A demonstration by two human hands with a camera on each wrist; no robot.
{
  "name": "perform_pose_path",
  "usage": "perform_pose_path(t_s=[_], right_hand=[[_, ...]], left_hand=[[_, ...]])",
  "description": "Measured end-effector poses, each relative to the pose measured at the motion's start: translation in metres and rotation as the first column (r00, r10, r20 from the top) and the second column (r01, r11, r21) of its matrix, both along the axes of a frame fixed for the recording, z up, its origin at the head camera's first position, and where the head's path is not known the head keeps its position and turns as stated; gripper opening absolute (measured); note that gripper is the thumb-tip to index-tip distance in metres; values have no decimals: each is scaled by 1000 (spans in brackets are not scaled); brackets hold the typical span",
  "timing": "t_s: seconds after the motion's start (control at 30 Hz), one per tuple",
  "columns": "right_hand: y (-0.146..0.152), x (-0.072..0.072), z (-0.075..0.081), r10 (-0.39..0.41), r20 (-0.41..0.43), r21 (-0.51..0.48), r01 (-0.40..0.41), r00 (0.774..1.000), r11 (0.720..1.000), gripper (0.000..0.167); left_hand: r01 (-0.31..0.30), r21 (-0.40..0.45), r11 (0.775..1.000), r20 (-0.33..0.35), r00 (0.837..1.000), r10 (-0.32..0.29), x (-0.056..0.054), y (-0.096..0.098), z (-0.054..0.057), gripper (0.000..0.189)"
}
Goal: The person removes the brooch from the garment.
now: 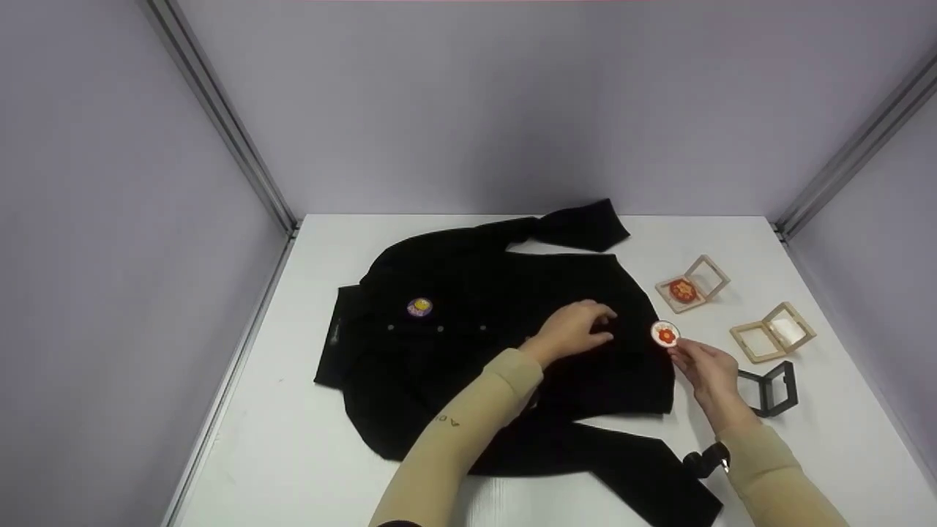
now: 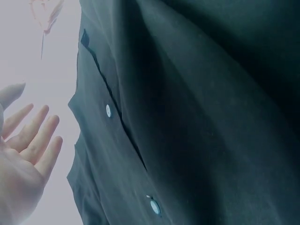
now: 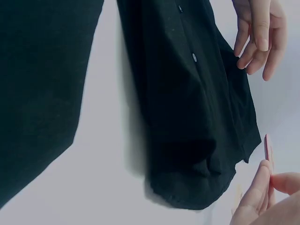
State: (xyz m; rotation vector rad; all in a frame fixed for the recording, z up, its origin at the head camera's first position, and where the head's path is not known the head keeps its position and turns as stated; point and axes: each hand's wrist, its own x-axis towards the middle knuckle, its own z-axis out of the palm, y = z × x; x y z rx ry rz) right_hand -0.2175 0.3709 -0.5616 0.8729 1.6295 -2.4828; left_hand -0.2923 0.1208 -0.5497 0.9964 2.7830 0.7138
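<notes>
One flower badge is pinched in the right hand's grip, near the 3 o'clock edge of the black shirt; the left hand hangs loose. Light rim contact should suit best.

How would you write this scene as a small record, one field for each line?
Left hand: over the black shirt, fingers relaxed, holding nothing
Right hand: pinches white badge with red flower, near the shirt's hem
On shirt: purple round badge
Right of shirt: wooden case holding red disc; second wooden case; dark case
Case state: all three open
</notes>
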Motion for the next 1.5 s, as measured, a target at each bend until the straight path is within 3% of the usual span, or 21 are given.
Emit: perform_pose_path(t_s=[0.37, 0.63, 1.33, 1.5], right_hand=[[6, 9, -7, -47, -7, -23, 47, 999, 999, 40], [12, 19, -9, -125, -15, -52, 124, 992, 991, 41], [26, 50, -11, -209, 48, -118, 213, 977, 970, 37], [28, 54, -12, -261, 71, -138, 269, 963, 953, 36]], left_hand=[[21, 0, 1000, 0, 1000, -21, 5, 6, -3, 39], [37, 4, 999, 4, 999, -37, 7, 12, -4, 40], [105, 3, 994, -14, 994, -105, 12, 23, -9, 41], [112, 6, 994, -16, 994, -112, 13, 24, -10, 41]])
